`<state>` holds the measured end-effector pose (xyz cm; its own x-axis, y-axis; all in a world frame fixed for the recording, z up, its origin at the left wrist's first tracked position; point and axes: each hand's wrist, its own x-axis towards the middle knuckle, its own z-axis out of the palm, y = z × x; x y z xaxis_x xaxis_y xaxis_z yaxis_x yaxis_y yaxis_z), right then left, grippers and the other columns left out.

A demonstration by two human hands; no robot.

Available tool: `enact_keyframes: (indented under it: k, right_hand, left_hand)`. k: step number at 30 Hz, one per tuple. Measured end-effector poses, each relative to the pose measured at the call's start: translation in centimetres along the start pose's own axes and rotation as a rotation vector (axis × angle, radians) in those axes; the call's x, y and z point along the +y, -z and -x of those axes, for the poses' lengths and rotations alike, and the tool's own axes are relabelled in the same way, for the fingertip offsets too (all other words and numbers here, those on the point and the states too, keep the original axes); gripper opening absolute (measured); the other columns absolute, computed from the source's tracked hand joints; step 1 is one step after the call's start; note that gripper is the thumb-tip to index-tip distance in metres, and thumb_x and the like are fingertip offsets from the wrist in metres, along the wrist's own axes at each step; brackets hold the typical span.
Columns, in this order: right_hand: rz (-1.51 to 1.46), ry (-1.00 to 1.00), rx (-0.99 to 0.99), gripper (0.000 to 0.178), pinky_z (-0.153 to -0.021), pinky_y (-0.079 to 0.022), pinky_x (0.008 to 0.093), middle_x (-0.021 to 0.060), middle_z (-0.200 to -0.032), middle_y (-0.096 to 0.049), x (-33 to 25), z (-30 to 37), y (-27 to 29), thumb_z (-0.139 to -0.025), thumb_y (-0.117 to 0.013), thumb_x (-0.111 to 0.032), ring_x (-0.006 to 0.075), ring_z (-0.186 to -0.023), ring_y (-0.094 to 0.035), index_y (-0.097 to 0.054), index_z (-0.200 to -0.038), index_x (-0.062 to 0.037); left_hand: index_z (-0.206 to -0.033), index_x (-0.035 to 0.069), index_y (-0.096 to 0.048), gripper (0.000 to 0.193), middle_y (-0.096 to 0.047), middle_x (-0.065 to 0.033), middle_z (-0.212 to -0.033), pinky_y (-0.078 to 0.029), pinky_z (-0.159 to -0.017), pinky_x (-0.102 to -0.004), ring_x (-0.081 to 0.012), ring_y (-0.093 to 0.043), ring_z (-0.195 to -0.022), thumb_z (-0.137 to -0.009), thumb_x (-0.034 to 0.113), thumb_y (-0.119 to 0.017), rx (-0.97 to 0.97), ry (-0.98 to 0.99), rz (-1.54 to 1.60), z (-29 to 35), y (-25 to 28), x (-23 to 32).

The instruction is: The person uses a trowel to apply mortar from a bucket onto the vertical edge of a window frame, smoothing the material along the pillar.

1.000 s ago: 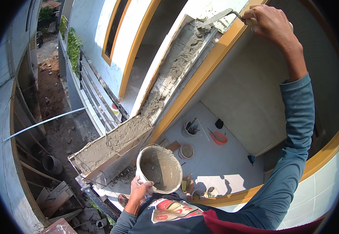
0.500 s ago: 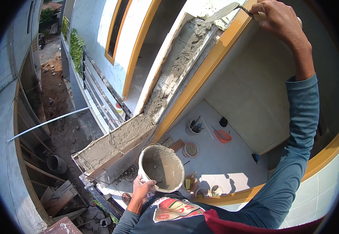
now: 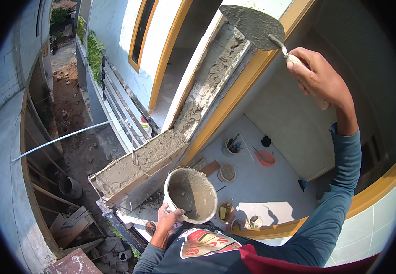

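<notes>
My left hand [image 3: 168, 222] grips the near rim of a white bucket [image 3: 205, 197], whose inside is coated with grey mortar and holds some at the bottom. At the upper right, my right hand [image 3: 319, 75] is closed around the handle of a trowel [image 3: 255, 27]. Its broad blade, smeared with wet mortar, is over the far end of a board-edged wall top. Rough wet mortar [image 3: 205, 86] fills that channel along its length. From the corner, a second mortar-filled stretch [image 3: 138, 160] runs toward the left, with thin bent wires across it.
Below on the tiled floor are a tool bucket [image 3: 232, 145], an orange scoop-shaped container [image 3: 264, 158] and a small pail [image 3: 226, 172]. A metal railing [image 3: 120, 98] stands left of the wall. Farther left, a deep drop holds rubble and a grey bucket [image 3: 70, 187].
My right hand has come down and nearer with the trowel, whose blade now shows its broad face instead of its edge. The left hand still holds the bucket in nearly the same place.
</notes>
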<state>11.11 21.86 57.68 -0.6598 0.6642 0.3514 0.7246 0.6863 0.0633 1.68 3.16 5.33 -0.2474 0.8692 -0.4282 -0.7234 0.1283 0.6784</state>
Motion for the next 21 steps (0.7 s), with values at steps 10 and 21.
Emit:
enact_keyframes:
  k: [10, 21]
  right_hand:
    - [-1.385, -0.265, 0.202, 0.025, -0.043, -0.055, 0.0301, 0.014, -0.086, -0.063, -1.4, 1.1, -18.4, -0.088, -0.067, -0.011, 0.0165, -0.056, -0.064, -0.047, -0.098, 0.0002]
    - [-1.584, -0.259, 0.475, 0.028, -0.04, -0.052, 0.0301, 0.0121, -0.075, -0.06, -3.8, -1.0, -24.1, -0.085, -0.07, -0.008, 0.0149, -0.05, -0.061, -0.045, -0.094, -0.0004]
  left_hand:
    - [-0.119, -0.004, -0.051, 0.045, -0.069, -0.0153, -0.092, -0.06, -0.058, -0.0329, -0.0207, -0.068, -0.07, -0.076, -0.013, -0.064, -0.038, -0.032, 0.048, 0.0, 0.1, 0.6]
    - [-0.117, -0.001, -0.056, 0.041, -0.068, -0.012, -0.094, -0.06, -0.06, -0.0301, -0.0203, -0.069, -0.074, -0.077, -0.009, -0.064, 0.032, -0.005, -0.029, 1.5, 1.3, 0.9]
